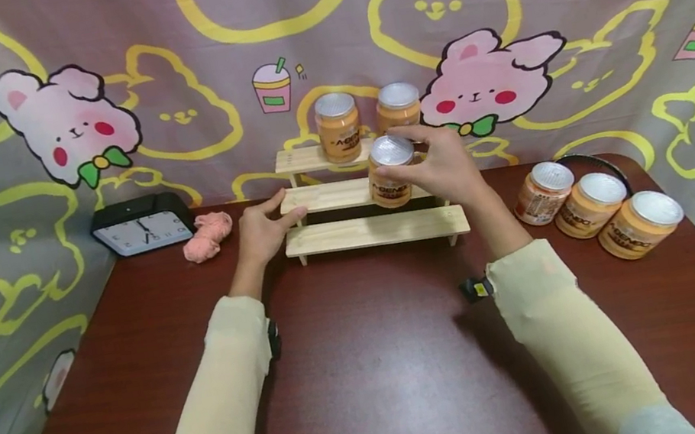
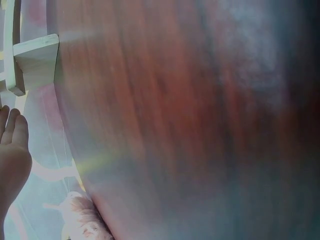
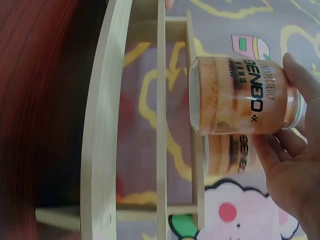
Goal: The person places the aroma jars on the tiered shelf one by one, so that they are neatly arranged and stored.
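A three-step wooden rack (image 1: 378,229) stands by the back wall. My left hand (image 1: 261,231) holds the left end of its middle step, with thumb at the front edge and forefinger at the back; in the left wrist view its other fingers (image 2: 19,131) extend beside the rack. My right hand (image 1: 448,166) grips an orange jar (image 3: 240,97) near its silvery lid, thumb and fingers on opposite sides. This jar is over the right half of the middle step, a gap showing under its base in the right wrist view. Two similar jars, a left one (image 1: 339,129) and a right one (image 1: 398,105), stand on the top step.
Three more orange jars (image 1: 586,207) stand in a row at the right, before a dark curved rim (image 1: 600,165). A black-framed clock (image 1: 143,230) and a pink yarn bundle (image 1: 208,237) lie left of the rack. Patterned cloth (image 1: 145,20) hangs behind the brown table (image 1: 374,367).
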Demonstrator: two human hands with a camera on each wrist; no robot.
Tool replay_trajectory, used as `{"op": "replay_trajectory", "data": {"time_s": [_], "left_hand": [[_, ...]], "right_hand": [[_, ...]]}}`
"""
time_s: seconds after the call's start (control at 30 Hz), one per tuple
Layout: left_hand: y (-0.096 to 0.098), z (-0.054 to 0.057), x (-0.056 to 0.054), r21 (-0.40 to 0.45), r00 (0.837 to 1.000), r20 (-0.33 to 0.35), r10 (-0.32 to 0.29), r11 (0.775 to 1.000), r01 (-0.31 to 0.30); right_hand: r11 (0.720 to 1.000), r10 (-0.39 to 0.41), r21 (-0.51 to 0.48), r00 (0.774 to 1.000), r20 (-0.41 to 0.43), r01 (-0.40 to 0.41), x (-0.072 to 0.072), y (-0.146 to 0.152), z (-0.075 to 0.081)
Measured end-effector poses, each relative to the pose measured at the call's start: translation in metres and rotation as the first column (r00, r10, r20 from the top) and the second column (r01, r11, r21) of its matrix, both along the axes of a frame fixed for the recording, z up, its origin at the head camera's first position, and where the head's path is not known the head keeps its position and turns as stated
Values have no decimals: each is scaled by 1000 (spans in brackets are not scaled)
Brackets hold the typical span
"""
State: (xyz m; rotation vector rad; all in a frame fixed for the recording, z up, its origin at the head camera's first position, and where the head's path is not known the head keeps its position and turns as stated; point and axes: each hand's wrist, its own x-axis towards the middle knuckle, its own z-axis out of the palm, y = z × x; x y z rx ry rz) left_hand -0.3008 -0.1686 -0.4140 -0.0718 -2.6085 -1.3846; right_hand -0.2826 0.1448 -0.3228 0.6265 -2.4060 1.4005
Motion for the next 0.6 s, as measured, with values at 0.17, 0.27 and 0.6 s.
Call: {"op": "replay_trajectory", "data": {"time_s": [0.17,0.27,0.6], "left_hand": [[0,0,-1,0,1000,-2,-1,1000,1],[-1,0,-1,3,1000,-6,1,1000,-1],[-1,-1,0,2,1000,-8,5,1000,-5]], "right_hand": [[1000,-6,-15,1000,11,6,-4,-17,1],[1000,-11,-4,1000,-17,11,-8,-26,0],[998,-61,-2,998,-28,61,-15,-49,-6]]}}
